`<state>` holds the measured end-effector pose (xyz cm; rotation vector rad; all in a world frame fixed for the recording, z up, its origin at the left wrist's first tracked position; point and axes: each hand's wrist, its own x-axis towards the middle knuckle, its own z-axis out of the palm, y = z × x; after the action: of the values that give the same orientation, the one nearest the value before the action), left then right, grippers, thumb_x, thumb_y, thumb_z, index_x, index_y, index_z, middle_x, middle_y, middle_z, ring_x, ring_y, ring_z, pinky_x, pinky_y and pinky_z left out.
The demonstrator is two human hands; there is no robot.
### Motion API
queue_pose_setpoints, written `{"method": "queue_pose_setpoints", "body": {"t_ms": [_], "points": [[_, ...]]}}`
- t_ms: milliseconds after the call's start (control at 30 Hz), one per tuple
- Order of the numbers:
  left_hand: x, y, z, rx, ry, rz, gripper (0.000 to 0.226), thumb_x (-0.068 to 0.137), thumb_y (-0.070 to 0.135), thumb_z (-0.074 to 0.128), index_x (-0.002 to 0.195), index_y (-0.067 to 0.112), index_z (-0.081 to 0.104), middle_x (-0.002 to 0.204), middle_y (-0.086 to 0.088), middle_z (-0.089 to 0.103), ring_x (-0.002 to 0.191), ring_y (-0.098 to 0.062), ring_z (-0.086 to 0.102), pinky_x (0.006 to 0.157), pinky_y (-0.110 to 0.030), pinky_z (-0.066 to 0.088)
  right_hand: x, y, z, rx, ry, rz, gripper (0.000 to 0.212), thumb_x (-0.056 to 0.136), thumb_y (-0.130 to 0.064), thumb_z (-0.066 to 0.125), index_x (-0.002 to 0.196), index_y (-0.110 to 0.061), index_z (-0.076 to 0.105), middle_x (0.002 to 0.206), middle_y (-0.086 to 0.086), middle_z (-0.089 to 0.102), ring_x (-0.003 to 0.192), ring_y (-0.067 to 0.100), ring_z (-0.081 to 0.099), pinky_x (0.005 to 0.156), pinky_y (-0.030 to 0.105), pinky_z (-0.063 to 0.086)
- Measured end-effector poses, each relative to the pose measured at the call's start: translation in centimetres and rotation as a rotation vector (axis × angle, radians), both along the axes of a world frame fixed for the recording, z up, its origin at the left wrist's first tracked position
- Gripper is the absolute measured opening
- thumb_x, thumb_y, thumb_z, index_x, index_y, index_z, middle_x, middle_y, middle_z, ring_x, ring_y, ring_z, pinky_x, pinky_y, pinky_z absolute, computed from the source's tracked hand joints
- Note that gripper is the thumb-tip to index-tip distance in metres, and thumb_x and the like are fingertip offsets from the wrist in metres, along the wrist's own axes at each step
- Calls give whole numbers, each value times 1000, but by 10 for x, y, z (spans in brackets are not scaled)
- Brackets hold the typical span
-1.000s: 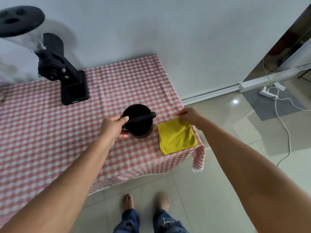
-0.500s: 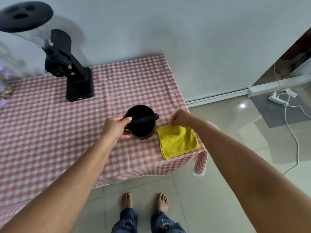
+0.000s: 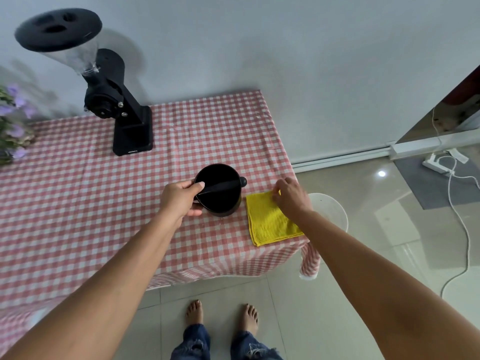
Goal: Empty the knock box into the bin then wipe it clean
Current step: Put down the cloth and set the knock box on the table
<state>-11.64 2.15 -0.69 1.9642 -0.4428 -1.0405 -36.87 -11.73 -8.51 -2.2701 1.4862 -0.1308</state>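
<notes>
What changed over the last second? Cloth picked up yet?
Right hand shifted nearer, onto the far edge of the yellow cloth, fingers curling; cloth still flat, pinch unclear. Left hand keeps its grip on the knock box rim; box unmoved.

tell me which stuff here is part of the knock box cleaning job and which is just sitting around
Job:
knock box, left hand gripping its rim
yellow cloth, right hand touching its far corner
white round thing beside the table, maybe the bin

Lying about:
coffee grinder
purple flowers
power strip on the floor
</notes>
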Motion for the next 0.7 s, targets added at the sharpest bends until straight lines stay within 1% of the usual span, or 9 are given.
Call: {"method": "queue_pose_setpoints", "body": {"t_ms": [67, 200, 300, 367, 433, 467, 500, 600, 700], "points": [[-2, 2, 0, -4, 4, -4, 47, 92, 26, 73, 133, 6, 61, 129, -14, 67, 95, -28, 74, 56, -31, 62, -4, 3, -8, 87, 6, 21, 17, 93, -31, 60, 105, -20, 63, 116, 2, 55, 110, 27, 52, 84, 36, 41], [-6, 3, -1, -1, 11, -12, 47, 92, 26, 72, 133, 6, 60, 128, -15, 68, 93, -30, 74, 53, -28, 61, -5, 7, -15, 37, 17, 52, 37, 93, -35, 60, 128, -24, 56, 130, 3, 49, 126, 27, 42, 103, 44, 39], [-7, 5, -2, -4, 10, -8, 46, 92, 25, 72, 132, 6, 61, 125, -14, 69, 90, -28, 75, 53, -29, 61, -3, 6, -10, 77, -3, 25, 47, 91, -36, 62, 136, -26, 53, 135, 7, 49, 130, 30, 41, 109, 46, 38], [-5, 6, -2, -4, 4, -3, 46, 92, 26, 72, 133, 7, 61, 124, -14, 69, 89, -28, 75, 53, -29, 61, 4, 5, 1, 114, -163, -64, 42, 92, -35, 61, 132, -22, 58, 130, 8, 56, 121, 28, 52, 102, 42, 45], [-3, 6, -2, 0, -2, 0, 47, 92, 26, 72, 134, 7, 61, 121, -13, 70, 87, -27, 75, 56, -32, 62, 20, 5, 22, 148, -387, -180, 32, 94, -40, 60, 118, -20, 68, 108, 4, 68, 98, 19, 65, 79, 27, 52], [-1, 7, 0, 1, -2, 4, 46, 92, 26, 72, 133, 8, 61, 119, -13, 71, 84, -27, 76, 58, -34, 63, 30, 6, 34, 199, -488, -216, 30, 95, -44, 58, 108, -19, 70, 94, 2, 70, 86, 16, 66, 67, 20, 50], [1, 7, 1, 2, 0, 7, 43, 93, 26, 72, 131, 9, 63, 115, -12, 73, 79, -27, 77, 60, -36, 63, 41, 7, 45, 284, -582, -236, 34, 96, -48, 55, 101, -18, 70, 85, 2, 70, 77, 15, 66, 60, 18, 48], [11, 6, 5, -2, -19, 1, 31, 93, 26, 71, 120, 11, 70, 101, -8, 76, 70, -27, 77, 63, -42, 64, 69, 13, 70, 555, -759, -198, 43, 95, -52, 56, 101, -12, 71, 82, 4, 71, 68, 16, 66, 56, 29, 52], [27, 5, 7, -16, -9, 15, 30, 94, 24, 70, 121, 12, 70, 103, -8, 76, 71, -27, 77, 63, -42, 65, 94, 20, 76, 602, -732, -104, 34, 89, -51, 66, 93, -18, 73, 84, 0, 75, 67, 12, 67, 57, 31, 57]]}}
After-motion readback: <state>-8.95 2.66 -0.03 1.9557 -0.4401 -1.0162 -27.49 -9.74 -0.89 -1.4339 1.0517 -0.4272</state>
